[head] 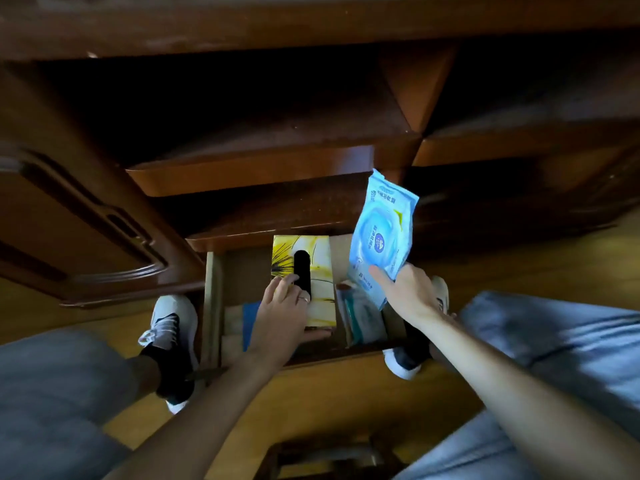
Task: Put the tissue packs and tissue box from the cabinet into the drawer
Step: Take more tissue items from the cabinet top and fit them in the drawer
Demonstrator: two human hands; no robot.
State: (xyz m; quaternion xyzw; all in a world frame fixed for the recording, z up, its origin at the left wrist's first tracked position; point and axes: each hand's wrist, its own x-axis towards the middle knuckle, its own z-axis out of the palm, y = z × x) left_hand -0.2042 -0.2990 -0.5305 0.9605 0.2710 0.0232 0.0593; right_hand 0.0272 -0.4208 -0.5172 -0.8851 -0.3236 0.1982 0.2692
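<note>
A yellow tissue box [317, 261] with a black oval slot lies lengthwise in the open wooden drawer [213, 299]. My left hand [282, 313] grips the box's near end, fingers over its left edge and thumb under the front. My right hand [408, 289] holds a light blue tissue pack [382, 230] by its lower corner, tilted upright above the drawer's right side. Another pale pack [363, 315] lies in the drawer under it. A blue flat item [250, 317] lies at the drawer's left, partly hidden by my left hand.
Dark cabinet shelves [249, 168] stand open above the drawer, with the cabinet door [79, 230] swung out at the left. My two sneakers [169, 327] rest on the yellow wooden floor either side of the drawer. A dark stool [329, 459] shows at the bottom.
</note>
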